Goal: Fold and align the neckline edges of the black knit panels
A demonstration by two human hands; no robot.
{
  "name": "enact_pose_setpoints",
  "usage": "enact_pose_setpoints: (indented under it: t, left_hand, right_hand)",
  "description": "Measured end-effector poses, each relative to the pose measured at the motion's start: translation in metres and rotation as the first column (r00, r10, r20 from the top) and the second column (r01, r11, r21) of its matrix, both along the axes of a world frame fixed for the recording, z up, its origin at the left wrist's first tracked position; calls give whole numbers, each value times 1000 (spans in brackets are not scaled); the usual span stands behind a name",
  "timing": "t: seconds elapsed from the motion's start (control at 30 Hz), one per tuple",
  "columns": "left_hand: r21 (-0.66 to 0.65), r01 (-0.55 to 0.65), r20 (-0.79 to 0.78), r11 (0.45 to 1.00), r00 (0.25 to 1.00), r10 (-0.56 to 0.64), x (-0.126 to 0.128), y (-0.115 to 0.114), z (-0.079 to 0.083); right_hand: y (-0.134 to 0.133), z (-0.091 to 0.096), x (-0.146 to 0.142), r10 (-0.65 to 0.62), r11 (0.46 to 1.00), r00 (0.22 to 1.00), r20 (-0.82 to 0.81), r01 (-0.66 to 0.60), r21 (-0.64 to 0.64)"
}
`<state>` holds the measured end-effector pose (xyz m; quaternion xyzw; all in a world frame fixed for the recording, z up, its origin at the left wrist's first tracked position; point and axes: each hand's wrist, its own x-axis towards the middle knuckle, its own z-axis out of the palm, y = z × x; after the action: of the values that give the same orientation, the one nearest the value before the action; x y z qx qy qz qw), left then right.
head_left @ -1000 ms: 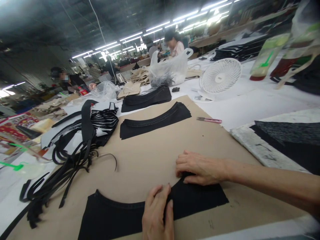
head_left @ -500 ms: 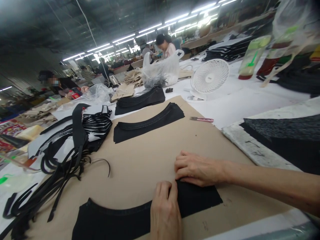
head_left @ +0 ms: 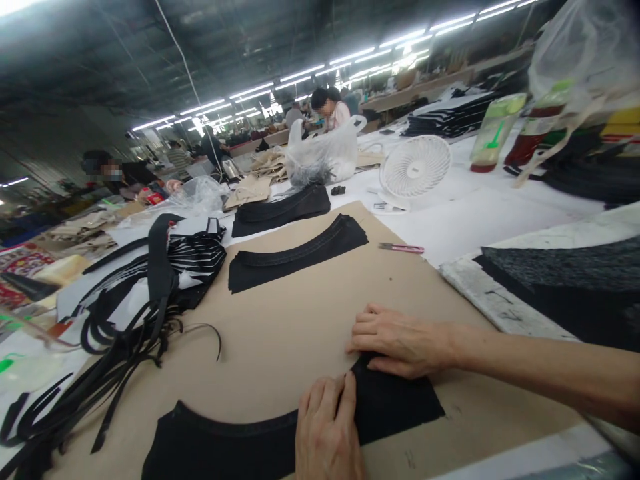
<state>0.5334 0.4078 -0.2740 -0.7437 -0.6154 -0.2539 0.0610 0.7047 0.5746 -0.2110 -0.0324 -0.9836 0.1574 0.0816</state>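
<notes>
A curved piece of black fabric (head_left: 225,443) lies flat on the tan board at the near side, its upper edge showing a folded band. My left hand (head_left: 327,427) presses down across its middle, fingers held together and tips at the upper edge. Just to the right, my right hand (head_left: 395,339) has curled fingers at the same edge, with the thumb against the cloth. Both hands are closed on the fabric's edge, and my left thumb is hidden. Farther back on the board rests a stack of similar black pieces (head_left: 300,257).
Pink-handled thread snips (head_left: 401,248) lie at the tan board's (head_left: 285,333) right edge. Black strips (head_left: 160,267) tangle at the left. A white fan (head_left: 415,170), a plastic bag (head_left: 320,150) and bottles (head_left: 497,133) stand behind. A marked white slab (head_left: 505,303) lies right. People work farther off.
The view has shifted slightly. My right hand's fingers have moved a little along the fabric's upper edge, baring more cloth between the hands. My left hand stays nearly in place.
</notes>
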Motion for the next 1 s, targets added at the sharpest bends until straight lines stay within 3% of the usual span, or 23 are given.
enact_pose_setpoints:
  t: [0.13, 0.3, 0.53, 0.8, 1.0]
  left_hand:
    - [-27, 0, 130, 1000, 991, 3, 0, 10, 16]
    - [-179, 46, 193, 983, 981, -10, 11, 28, 30]
    - [-197, 89, 150, 976, 987, -60, 14, 32, 23]
    - [-313, 112, 149, 943, 987, -68, 10, 32, 20]
    - [-408, 100, 61, 908, 995, -82, 9, 35, 20]
  right_hand:
    - [5, 4, -1, -14, 999, 999, 52, 16, -35]
    - [9, 3, 0, -25, 999, 998, 55, 27, -38]
    - [16, 0, 9, -39, 998, 999, 31, 41, -52]
    - [21, -3, 12, -35, 999, 999, 6, 35, -18]
    - [23, -10, 18, 22, 998, 999, -38, -20, 53]
